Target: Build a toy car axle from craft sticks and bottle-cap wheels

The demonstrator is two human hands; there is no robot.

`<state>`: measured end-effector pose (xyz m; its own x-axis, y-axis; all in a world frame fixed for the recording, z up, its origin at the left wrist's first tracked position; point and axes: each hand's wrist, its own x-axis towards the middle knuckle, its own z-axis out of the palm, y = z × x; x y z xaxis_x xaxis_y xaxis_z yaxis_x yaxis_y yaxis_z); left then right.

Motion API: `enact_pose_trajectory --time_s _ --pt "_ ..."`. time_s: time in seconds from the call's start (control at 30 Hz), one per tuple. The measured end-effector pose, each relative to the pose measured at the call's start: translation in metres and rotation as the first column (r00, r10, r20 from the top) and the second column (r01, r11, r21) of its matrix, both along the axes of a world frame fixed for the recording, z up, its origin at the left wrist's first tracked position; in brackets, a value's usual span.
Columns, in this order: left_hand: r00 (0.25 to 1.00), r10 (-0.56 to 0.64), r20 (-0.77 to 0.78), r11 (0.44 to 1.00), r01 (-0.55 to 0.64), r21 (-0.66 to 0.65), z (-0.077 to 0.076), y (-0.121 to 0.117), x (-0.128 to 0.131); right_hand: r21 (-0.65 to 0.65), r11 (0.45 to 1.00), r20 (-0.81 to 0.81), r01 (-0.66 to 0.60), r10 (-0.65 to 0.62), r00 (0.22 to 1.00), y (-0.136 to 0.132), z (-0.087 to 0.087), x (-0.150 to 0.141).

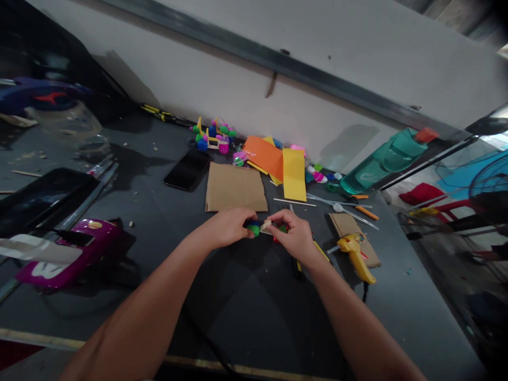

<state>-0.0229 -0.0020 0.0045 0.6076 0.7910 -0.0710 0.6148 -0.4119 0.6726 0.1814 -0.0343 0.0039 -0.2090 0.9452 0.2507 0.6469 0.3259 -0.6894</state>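
Observation:
My left hand and my right hand meet above the dark tabletop, pinching a small craft piece between them. The piece has green and blue parts and a pale wooden bit; a red spot shows past it, partly hidden by my right fingers. A brown cardboard sheet lies just beyond my left hand. Near my right hand are a yellow hot glue gun on a cardboard scrap and a yellow-handled tool.
Orange and yellow paper sheets, a finished colourful craft toy, a black phone and thin sticks lie beyond my hands. A teal bottle stands back right. A tablet and a magenta plastic panel lie left.

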Motion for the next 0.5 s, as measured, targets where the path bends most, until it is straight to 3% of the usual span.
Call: enact_pose_trajectory --time_s 0.5 --pt "1.000 0.005 -0.014 1.000 -0.005 0.026 0.0005 -0.0010 0.0015 0.031 0.997 0.108 -0.077 0.074 0.991 0.0012 0.0067 -0.0024"
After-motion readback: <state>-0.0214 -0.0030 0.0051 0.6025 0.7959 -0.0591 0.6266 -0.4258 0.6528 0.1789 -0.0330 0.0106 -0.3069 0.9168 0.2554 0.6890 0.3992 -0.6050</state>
